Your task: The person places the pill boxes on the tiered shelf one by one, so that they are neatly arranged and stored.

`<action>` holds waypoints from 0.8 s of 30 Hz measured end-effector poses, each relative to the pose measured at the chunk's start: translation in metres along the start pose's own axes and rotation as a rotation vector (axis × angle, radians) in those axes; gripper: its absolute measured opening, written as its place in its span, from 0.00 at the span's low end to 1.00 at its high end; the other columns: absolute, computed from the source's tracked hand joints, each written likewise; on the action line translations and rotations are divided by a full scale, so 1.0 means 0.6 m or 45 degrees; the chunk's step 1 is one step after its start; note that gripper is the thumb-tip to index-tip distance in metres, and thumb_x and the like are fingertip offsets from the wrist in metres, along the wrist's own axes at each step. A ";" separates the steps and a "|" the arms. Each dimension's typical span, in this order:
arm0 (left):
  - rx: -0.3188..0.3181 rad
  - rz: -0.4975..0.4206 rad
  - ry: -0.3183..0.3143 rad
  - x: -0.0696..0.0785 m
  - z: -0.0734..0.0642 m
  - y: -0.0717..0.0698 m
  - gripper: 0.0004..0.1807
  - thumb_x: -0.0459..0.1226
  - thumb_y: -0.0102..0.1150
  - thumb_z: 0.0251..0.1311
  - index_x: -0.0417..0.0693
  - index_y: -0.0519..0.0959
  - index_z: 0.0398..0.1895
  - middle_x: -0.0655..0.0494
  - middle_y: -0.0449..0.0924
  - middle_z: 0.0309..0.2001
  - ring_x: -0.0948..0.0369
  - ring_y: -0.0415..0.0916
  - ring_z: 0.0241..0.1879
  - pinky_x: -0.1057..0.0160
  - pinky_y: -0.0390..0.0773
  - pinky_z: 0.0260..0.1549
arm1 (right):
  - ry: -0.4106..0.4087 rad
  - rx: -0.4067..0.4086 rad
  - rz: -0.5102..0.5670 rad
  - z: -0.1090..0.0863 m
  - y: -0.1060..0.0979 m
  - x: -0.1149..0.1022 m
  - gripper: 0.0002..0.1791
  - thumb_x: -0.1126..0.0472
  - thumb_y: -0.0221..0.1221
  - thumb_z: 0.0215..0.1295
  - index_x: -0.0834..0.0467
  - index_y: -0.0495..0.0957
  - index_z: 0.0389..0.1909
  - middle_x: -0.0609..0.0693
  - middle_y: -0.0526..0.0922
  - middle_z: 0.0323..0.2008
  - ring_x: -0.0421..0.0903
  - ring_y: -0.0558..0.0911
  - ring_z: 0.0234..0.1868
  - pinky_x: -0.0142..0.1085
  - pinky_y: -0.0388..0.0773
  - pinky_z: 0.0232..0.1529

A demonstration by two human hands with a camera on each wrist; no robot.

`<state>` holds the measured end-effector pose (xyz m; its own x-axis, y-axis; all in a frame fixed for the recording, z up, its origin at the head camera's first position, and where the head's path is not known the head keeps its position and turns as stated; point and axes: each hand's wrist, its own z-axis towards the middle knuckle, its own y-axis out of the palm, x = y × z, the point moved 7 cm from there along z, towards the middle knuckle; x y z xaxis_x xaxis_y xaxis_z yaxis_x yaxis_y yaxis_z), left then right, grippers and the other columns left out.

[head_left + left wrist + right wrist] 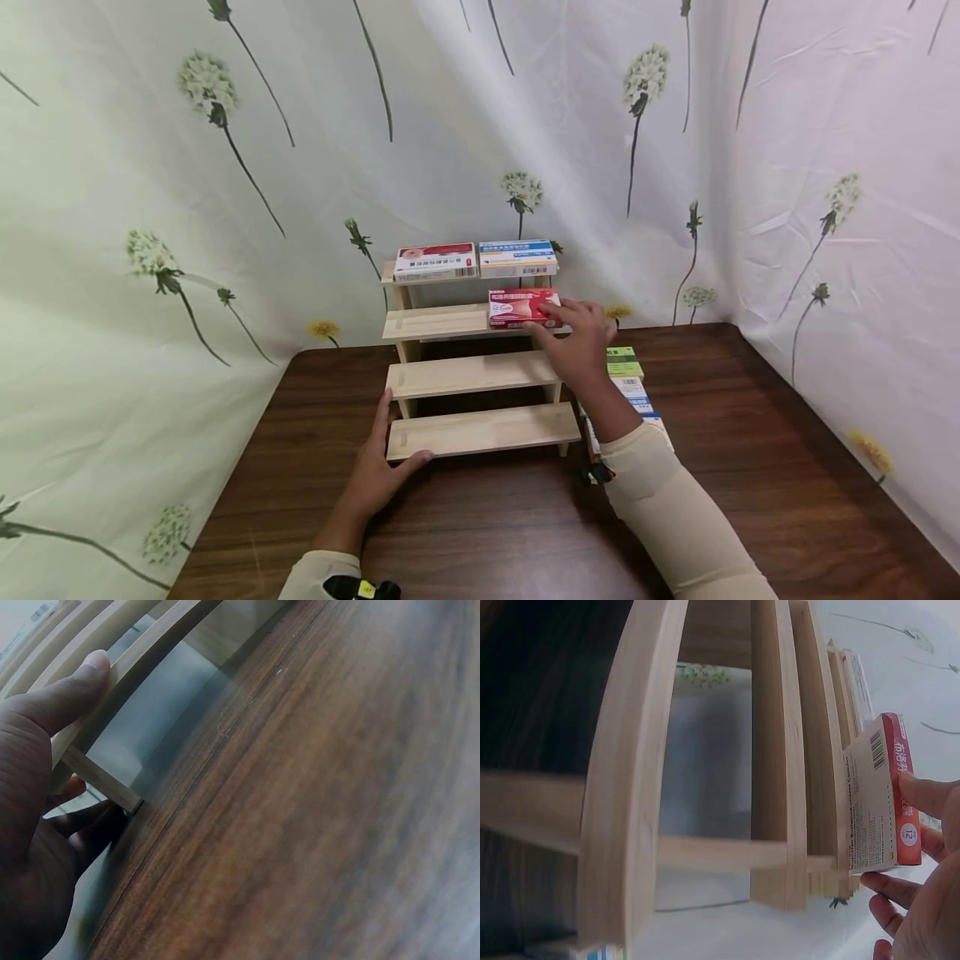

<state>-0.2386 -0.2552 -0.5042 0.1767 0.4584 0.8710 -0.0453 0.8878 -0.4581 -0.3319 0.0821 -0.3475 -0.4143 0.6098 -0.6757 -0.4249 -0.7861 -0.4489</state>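
A four-step wooden display rack stands on the table. My right hand holds a red and white medicine box by its right end, at the right part of the second step from the top. In the right wrist view the medicine box shows its printed side, with the thumb on its red face and fingers at its lower end. My left hand grips the rack's lower left corner. The left wrist view has its thumb on the lowest step's front edge and fingers beside the leg.
On the top step lie a red-and-white medicine box and a blue-and-white one side by side. More boxes, among them a green one, lie on the dark wooden table right of the rack, partly behind my right forearm. A flowered curtain hangs behind.
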 end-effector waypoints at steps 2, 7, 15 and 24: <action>-0.001 -0.003 -0.001 0.000 0.000 0.000 0.69 0.45 0.81 0.64 0.79 0.35 0.90 0.35 0.62 0.84 0.38 0.72 0.77 0.32 0.69 0.73 | -0.021 -0.002 0.008 0.000 0.008 -0.008 0.25 0.48 0.79 0.64 0.53 0.91 0.59 0.61 0.86 0.66 0.63 0.74 0.69 0.73 0.52 0.67; 0.001 0.024 -0.020 -0.003 -0.001 -0.001 0.68 0.47 0.80 0.65 0.80 0.34 0.90 0.35 0.61 0.84 0.37 0.70 0.78 0.31 0.68 0.73 | -0.010 -0.024 0.013 -0.001 0.027 -0.026 0.25 0.47 0.78 0.65 0.52 0.91 0.60 0.61 0.86 0.67 0.62 0.74 0.70 0.71 0.52 0.66; 0.007 0.028 0.010 -0.007 -0.001 -0.001 0.68 0.47 0.80 0.65 0.78 0.33 0.91 0.34 0.61 0.84 0.37 0.70 0.78 0.31 0.68 0.73 | -0.053 -0.062 -0.018 -0.006 0.067 -0.048 0.25 0.45 0.77 0.66 0.50 0.91 0.61 0.59 0.87 0.66 0.60 0.75 0.69 0.71 0.54 0.64; 0.007 0.014 -0.020 -0.008 0.001 -0.001 0.69 0.49 0.82 0.62 0.86 0.35 0.89 0.37 0.62 0.84 0.38 0.68 0.80 0.31 0.66 0.75 | -0.105 -0.059 -0.058 -0.010 0.105 -0.072 0.26 0.42 0.76 0.67 0.49 0.91 0.61 0.58 0.88 0.63 0.60 0.75 0.67 0.74 0.55 0.62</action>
<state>-0.2403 -0.2579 -0.5081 0.1603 0.4687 0.8687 -0.0524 0.8829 -0.4667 -0.3360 0.0055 -0.3502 -0.4609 0.6500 -0.6042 -0.4081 -0.7598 -0.5061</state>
